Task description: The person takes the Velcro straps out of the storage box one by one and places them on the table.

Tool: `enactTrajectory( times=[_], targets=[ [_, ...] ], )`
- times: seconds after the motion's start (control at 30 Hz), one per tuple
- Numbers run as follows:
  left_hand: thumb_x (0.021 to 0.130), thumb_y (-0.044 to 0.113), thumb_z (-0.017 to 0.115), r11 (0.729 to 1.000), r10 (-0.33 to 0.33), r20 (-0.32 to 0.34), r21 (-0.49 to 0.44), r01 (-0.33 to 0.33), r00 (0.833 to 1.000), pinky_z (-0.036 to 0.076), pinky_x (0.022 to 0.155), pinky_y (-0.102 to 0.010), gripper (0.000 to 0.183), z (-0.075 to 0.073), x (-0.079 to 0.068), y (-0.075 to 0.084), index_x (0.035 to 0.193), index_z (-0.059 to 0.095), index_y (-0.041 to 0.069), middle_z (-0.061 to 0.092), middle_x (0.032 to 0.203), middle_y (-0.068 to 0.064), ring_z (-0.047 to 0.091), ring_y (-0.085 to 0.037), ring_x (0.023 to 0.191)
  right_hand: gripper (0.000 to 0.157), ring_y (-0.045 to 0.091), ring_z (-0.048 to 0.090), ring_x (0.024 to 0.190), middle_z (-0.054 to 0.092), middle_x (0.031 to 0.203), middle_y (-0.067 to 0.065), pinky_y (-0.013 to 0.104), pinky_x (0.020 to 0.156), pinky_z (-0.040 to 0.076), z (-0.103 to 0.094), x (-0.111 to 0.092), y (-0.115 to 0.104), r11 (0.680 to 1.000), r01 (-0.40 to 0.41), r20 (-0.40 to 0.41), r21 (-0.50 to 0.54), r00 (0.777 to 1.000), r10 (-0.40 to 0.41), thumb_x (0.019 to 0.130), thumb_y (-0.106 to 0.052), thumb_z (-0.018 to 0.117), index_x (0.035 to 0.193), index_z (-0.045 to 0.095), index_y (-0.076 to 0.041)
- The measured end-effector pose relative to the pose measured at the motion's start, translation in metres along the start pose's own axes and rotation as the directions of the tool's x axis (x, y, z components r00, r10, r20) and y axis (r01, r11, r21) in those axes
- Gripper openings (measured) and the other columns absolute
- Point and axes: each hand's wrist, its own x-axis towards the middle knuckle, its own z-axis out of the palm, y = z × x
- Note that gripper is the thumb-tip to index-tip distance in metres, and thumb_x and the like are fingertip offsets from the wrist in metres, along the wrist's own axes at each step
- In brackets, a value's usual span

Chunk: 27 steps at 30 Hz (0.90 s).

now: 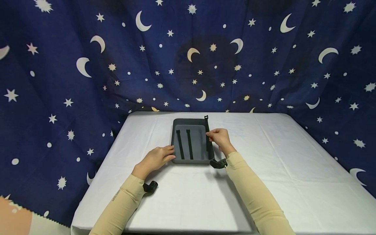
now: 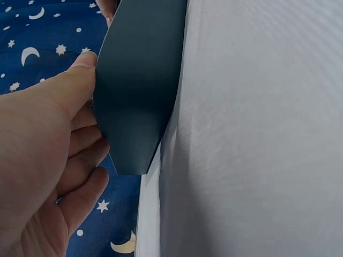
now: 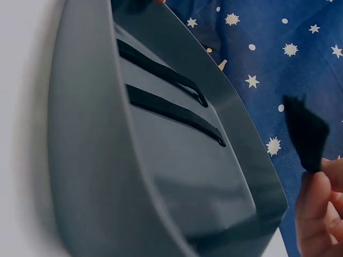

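A dark grey rectangular tray (image 1: 198, 143) sits on the white-covered table. Inside it two black straps, the left strap (image 1: 180, 144) and the middle strap (image 1: 189, 144), lie side by side lengthwise. My left hand (image 1: 158, 158) grips the tray at its near left corner; in the left wrist view the thumb (image 2: 84, 60) is at the wall's edge. Between thumb and fingertips my right hand (image 1: 219, 137) pinches a third black strap (image 1: 207, 123), held upright over the tray's right wall. A small slotted end tops this strap. In the right wrist view the pinched strap (image 3: 306, 134) looks blurred.
The white tablecloth (image 1: 282, 182) spreads around the tray on all sides. Behind the table hangs a dark blue curtain (image 1: 164, 58) with moons and stars. A black band (image 1: 218, 163) is on the right wrist and another black band (image 1: 150, 187) on the left.
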Motion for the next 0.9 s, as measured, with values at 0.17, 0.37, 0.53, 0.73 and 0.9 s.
enactTrajectory(
  times=[0.17, 0.37, 0.53, 0.73, 0.9],
  targets=[
    [0.101, 0.031, 0.061, 1.0, 0.012, -0.007, 0.001, -0.012, 1.0, 0.047, 0.11, -0.045, 0.044, 0.0, 0.0, 0.0, 0.131, 0.065, -0.001, 0.056, 0.144, -0.017, 0.054, -0.033, 0.135, 0.017, 0.002, 0.057, 0.058, 0.061, 0.07, -0.007, 0.014, 0.058, 0.054, -0.003, 0.002, 0.003, 1.0, 0.006, 0.008, 0.011, 1.0, -0.007, 0.092, -0.007, 0.071, 0.101, 0.067, 0.008],
    [0.101, 0.031, 0.06, 1.0, 0.005, -0.003, -0.002, -0.005, 1.0, 0.047, 0.11, -0.046, 0.044, 0.0, -0.001, 0.0, 0.13, 0.065, -0.001, 0.056, 0.145, -0.017, 0.054, -0.033, 0.135, 0.02, 0.003, 0.058, 0.059, 0.06, 0.071, -0.006, 0.015, 0.059, 0.054, -0.007, 0.002, 0.004, 1.0, -0.005, 0.015, 0.002, 1.0, 0.005, 0.093, -0.007, 0.07, 0.105, 0.067, 0.01],
    [0.101, 0.031, 0.06, 1.0, -0.002, 0.0, -0.009, 0.002, 1.0, 0.047, 0.11, -0.047, 0.044, 0.0, -0.003, 0.002, 0.13, 0.065, -0.001, 0.056, 0.145, -0.017, 0.054, -0.034, 0.135, 0.02, 0.003, 0.057, 0.058, 0.059, 0.07, -0.005, 0.017, 0.061, 0.055, -0.01, 0.0, 0.004, 1.0, -0.016, 0.028, 0.004, 1.0, 0.015, 0.093, -0.007, 0.07, 0.104, 0.066, 0.01],
    [0.101, 0.031, 0.06, 1.0, -0.002, 0.003, -0.019, 0.002, 1.0, 0.047, 0.111, -0.046, 0.044, 0.0, -0.002, 0.002, 0.131, 0.065, -0.001, 0.056, 0.145, -0.017, 0.054, -0.033, 0.135, 0.018, 0.003, 0.056, 0.058, 0.06, 0.07, -0.004, 0.017, 0.06, 0.055, -0.012, -0.002, 0.005, 1.0, -0.019, 0.032, 0.006, 0.999, 0.019, 0.094, -0.006, 0.069, 0.102, 0.066, 0.009],
    [0.101, 0.031, 0.061, 1.0, 0.005, -0.002, -0.01, -0.005, 1.0, 0.047, 0.111, -0.045, 0.044, -0.001, -0.001, 0.002, 0.13, 0.065, -0.002, 0.056, 0.144, -0.017, 0.054, -0.033, 0.135, 0.019, 0.003, 0.057, 0.059, 0.061, 0.074, -0.003, 0.017, 0.059, 0.054, -0.014, -0.001, 0.006, 1.0, -0.028, 0.026, -0.002, 0.999, 0.028, 0.094, -0.007, 0.069, 0.104, 0.066, 0.009]
  ],
)
